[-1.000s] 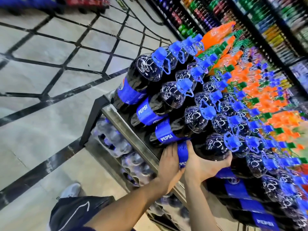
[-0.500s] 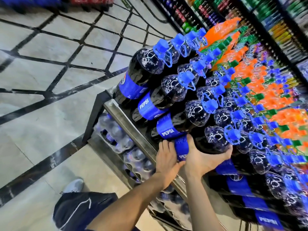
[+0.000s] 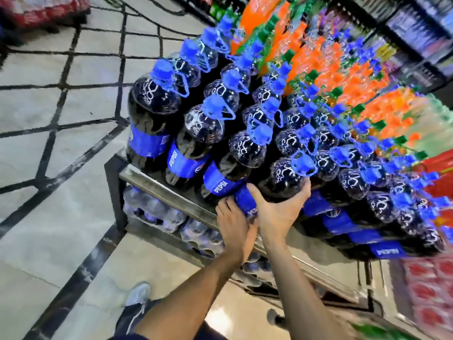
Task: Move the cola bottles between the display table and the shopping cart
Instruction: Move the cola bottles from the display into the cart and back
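Note:
A large cola bottle [image 3: 282, 180] with a blue label and blue cap stands in the front row of the display table [image 3: 161, 190], among several identical bottles. My right hand [image 3: 277, 212] wraps around its body below the shoulder. My left hand [image 3: 232, 222] presses against its lower label from the left. A neighbouring cola bottle [image 3: 220, 177] stands touching it on the left. The shopping cart shows only as a grey handle end [image 3: 273, 317] at the bottom edge.
Orange and green soda bottles [image 3: 326, 69] fill the table's far side. Shrink-wrapped bottle packs [image 3: 152, 209] sit on the shelf under the tabletop. Drink shelves [image 3: 416, 33] line the back right. Tiled floor [image 3: 61, 168] lies to the left, and my shoe [image 3: 138, 294] stands near the table.
The view has swung and moved closer to the table. Both hands stay on the same front-row cola bottle, shifted slightly along it.

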### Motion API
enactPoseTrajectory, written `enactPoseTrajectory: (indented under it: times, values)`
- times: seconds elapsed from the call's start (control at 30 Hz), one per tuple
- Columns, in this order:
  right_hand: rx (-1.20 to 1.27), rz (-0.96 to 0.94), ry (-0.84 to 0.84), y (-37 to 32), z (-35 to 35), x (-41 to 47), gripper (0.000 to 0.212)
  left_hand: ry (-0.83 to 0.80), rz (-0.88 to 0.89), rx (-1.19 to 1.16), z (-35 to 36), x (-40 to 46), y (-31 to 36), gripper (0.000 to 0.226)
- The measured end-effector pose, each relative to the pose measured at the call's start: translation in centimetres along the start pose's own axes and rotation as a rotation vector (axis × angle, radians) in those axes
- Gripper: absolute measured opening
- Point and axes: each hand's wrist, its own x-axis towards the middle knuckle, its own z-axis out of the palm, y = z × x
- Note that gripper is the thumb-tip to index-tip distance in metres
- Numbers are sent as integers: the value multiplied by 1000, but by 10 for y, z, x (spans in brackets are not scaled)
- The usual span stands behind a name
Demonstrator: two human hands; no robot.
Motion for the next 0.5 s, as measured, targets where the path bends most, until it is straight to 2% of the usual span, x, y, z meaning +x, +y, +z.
enactPoseTrajectory:
  times: [0.1,0.17,0.27,0.4,0.5]
  values:
    - [-39,12,-5,9,-2,4,112,-25,-24,-96,-13,-14,-4,88]
    - [-65,19,5,15,-9,6,127,-103,-49,-100,-20,-26,-5,92]
    - [-89,65,37,26,-32,7,138,-201,98,51,-20,-44,-18,96]
    - [-35,151,206,45,-82,-4,135,-390,268,62,-20,-66,-21,92]
    - [-22,242,392,64,-134,-21,144,-578,377,46,-19,-87,-5,104]
